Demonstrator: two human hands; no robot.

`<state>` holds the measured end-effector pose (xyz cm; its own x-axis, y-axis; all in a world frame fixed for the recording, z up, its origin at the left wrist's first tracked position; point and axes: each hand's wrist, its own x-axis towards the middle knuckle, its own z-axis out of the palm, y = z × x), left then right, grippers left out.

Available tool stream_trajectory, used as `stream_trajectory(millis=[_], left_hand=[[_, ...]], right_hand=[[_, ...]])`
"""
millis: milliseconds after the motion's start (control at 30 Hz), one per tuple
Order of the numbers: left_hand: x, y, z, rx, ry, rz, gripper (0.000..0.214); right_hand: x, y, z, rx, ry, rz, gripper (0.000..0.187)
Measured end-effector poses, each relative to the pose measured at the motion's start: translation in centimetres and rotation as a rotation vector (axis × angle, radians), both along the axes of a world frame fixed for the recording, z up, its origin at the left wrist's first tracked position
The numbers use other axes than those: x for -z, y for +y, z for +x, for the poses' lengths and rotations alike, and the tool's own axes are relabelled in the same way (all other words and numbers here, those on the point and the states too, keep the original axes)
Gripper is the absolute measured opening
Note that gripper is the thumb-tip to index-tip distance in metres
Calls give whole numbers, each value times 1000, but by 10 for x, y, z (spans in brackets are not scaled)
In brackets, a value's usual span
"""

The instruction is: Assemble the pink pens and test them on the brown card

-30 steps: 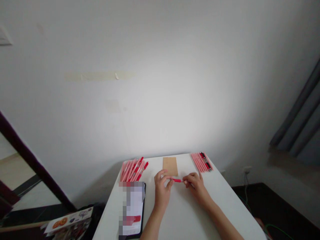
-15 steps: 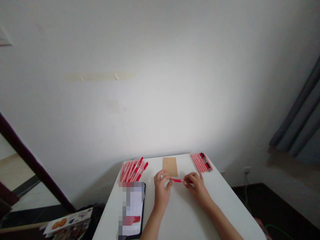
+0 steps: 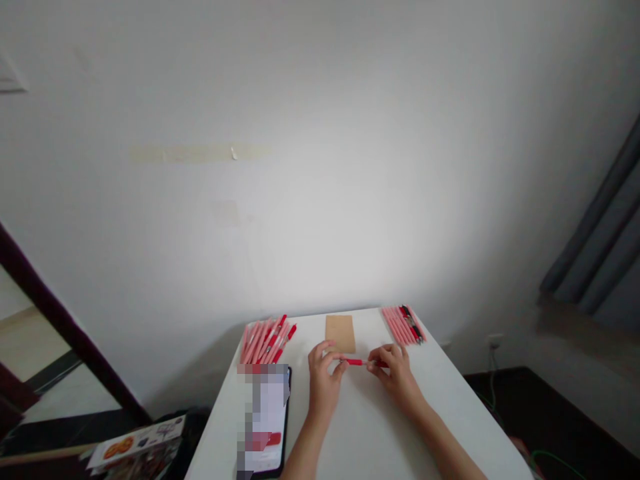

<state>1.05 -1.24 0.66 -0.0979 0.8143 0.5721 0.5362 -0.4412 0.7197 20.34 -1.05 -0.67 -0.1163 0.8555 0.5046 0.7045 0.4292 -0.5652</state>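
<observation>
A red pen [image 3: 355, 362] lies level between my two hands, just above or on the white table; the exact height I cannot tell. My left hand [image 3: 326, 375] pinches its left end between thumb and fingers. On the right end, the fingertips of my right hand [image 3: 393, 367] are closed, partly covering the pen's darker red part. Behind my left fingers is a flat brown card or notepad [image 3: 340, 332]. Several pink and red pens [image 3: 265, 341] lie in a loose pile at the far left, and a neater row of pink, red and black pens [image 3: 403, 325] lies at the far right.
A smartphone [image 3: 287, 420], its screen partly pixelated, lies left of my left forearm on the white table [image 3: 370, 440]. The table's far edge meets a plain wall [image 3: 350, 167]. Left of the table is a printed box [image 3: 137, 441]; a grey curtain [image 3: 600, 233] hangs at right.
</observation>
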Motion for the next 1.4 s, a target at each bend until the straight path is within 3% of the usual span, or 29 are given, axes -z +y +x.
stream_trajectory(millis=[267,567,767,1267,1400], left_hand=[[0,0,-1,6,0,1,9],[0,0,0,2,9,5,8],[-2,-1,0,5,10,10,8],[0,0,0,22,2,15,12],[1,1,0,4,-11,18,15]], right_hand=[[-4,-1,1,-12,-65,6,21],[-4,-1,2,8,-29,12,14],[-5,-1,2,-8,-70,10,24],[-4,0,3,-4,-57,27,28],[-2,0,2,-5,-33,29,21]])
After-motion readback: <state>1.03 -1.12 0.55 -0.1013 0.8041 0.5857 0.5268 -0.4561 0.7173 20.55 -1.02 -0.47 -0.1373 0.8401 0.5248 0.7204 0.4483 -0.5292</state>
